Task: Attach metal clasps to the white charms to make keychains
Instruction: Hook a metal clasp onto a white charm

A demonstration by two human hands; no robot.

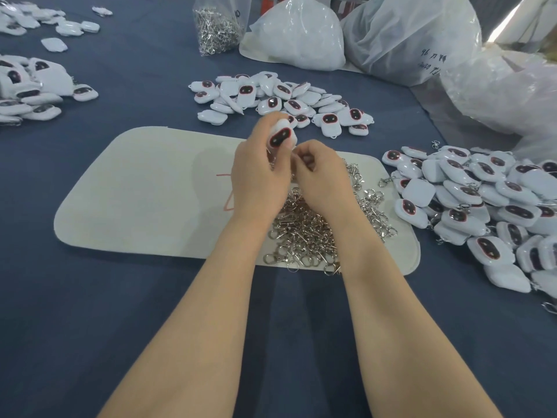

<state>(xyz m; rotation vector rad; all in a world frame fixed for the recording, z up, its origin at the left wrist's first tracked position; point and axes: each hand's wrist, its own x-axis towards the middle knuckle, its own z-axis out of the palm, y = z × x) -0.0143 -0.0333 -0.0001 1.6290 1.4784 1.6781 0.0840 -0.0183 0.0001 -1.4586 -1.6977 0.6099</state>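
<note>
My left hand (259, 173) holds a white charm (281, 134) with a dark, red-rimmed face, raised above the mat. My right hand (321, 173) is right beside it with fingers curled, pinching at the charm's lower edge; what it pinches is hidden between the fingers. Under both wrists lies a heap of silver metal clasps (310, 233) on a pale mat (144, 191). A pile of loose white charms (283, 101) lies just beyond the hands. A bigger pile of charms with clasps on them (482, 206) lies to the right.
Blue cloth covers the table (90, 297). A clear bag of clasps (218, 25) and large white plastic bags (407, 37) stand at the back. More charm piles (33, 89) lie at the left edge.
</note>
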